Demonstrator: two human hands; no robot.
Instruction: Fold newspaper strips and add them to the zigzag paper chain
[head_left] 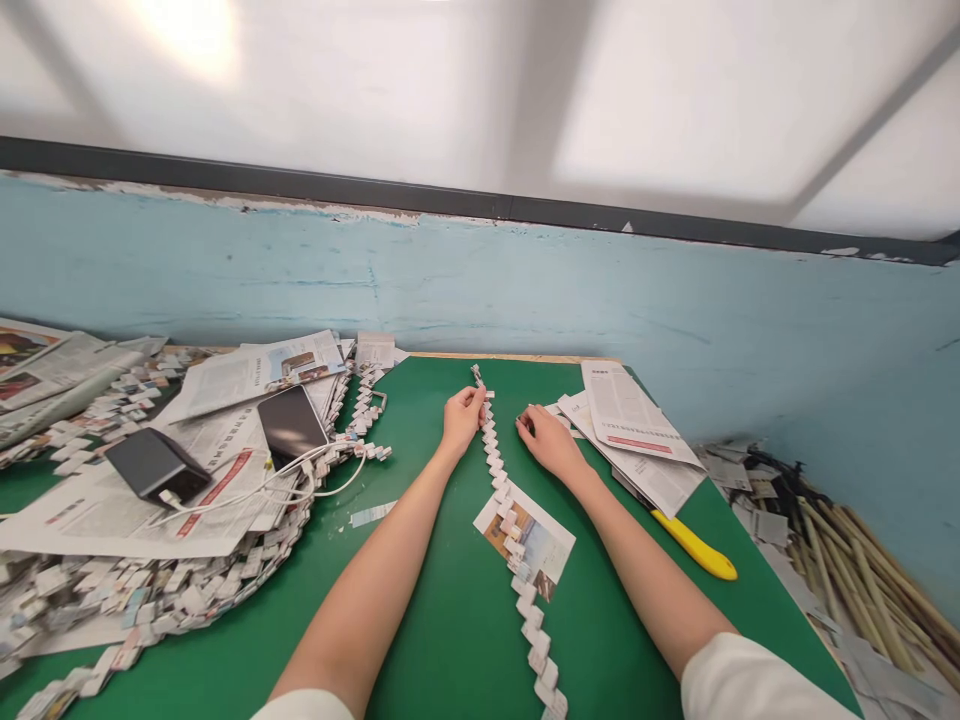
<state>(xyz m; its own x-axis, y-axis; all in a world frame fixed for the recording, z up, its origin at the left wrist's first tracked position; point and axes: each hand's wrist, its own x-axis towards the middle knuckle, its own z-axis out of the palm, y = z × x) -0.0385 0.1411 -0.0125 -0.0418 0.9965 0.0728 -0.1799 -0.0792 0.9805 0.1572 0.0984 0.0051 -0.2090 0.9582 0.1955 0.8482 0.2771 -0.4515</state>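
Note:
A long zigzag chain of folded newspaper (534,630) runs up the middle of the green table. My left hand (463,418) is closed in a pinch on the chain near its far end, and the fingers cover part of it. My right hand (553,440) rests to the right of the chain, apart from it, with loosely bent fingers and nothing visible in them. Beside it lie narrow paper strips (576,432), partly hidden by the hand. Under the chain's middle is a printed paper piece (551,540) with a picture.
Folded newspapers (637,425) lie at the right, partly over a yellow-handled knife (697,548). On the left, newspapers and heaped paper chains (217,590) bear a phone (292,425), a black block (157,467) and a white cable (330,492). A blue wall (465,290) stands behind the table.

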